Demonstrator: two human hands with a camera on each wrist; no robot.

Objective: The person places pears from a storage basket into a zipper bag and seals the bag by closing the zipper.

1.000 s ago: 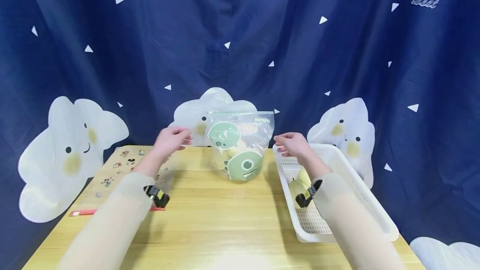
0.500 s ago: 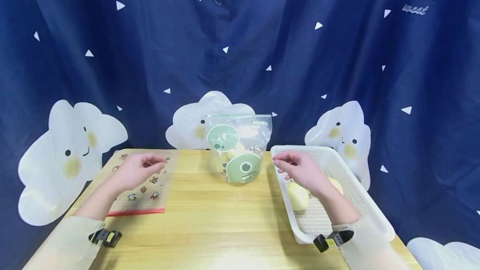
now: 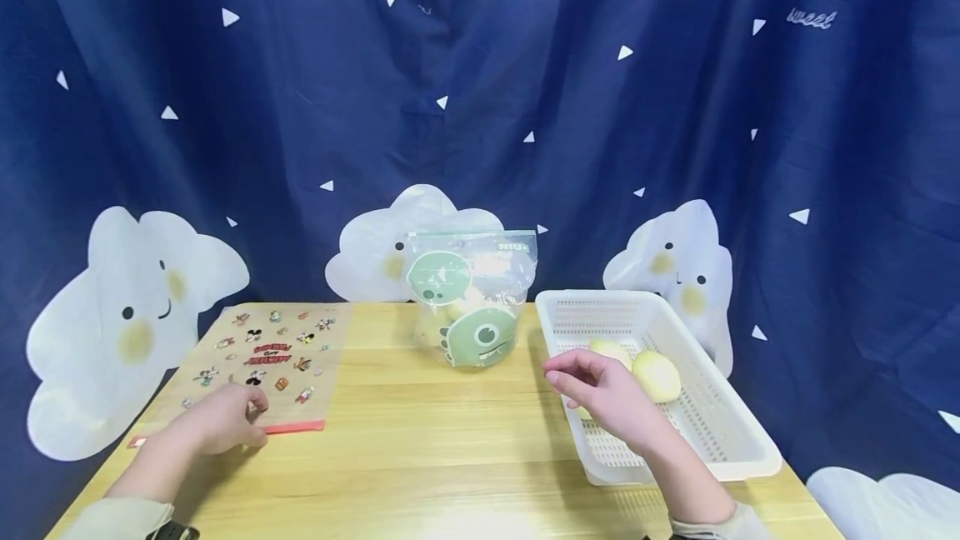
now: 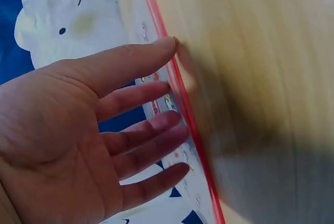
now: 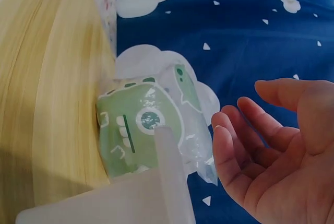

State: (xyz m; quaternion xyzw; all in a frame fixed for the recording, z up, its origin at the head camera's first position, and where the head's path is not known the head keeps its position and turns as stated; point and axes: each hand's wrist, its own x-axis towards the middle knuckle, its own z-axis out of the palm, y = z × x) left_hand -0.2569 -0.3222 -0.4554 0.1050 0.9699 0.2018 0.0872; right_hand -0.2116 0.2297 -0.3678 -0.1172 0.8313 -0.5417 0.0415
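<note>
My left hand (image 3: 222, 421) is over the near end of a flat clear zip bag (image 3: 281, 344) printed with small cartoon figures. Its fingers are relaxed, thumb and fingertips right by the red zip strip (image 4: 182, 93), with nothing gripped. Above the near-left rim of a white plastic basket (image 3: 720, 407) hovers my right hand (image 3: 611, 394), fingers loosely bent and holding nothing. Pale yellow round fruits, one of them a plain yellow fruit (image 3: 657, 376), lie in the basket, partly behind that hand. A green dinosaur-print zip bag (image 3: 480, 332) stands upright at the back middle, with pale yellow contents.
A light wooden table (image 3: 405, 457) carries everything. Directly behind its far edge hangs a dark blue curtain (image 3: 337, 107) with white clouds and triangles. The basket takes up the table's right side.
My left hand has moved left and down, from beside the dinosaur bag to the flat bag's red strip. My right hand has moved down from beside the dinosaur bag to the basket's near-left side.
</note>
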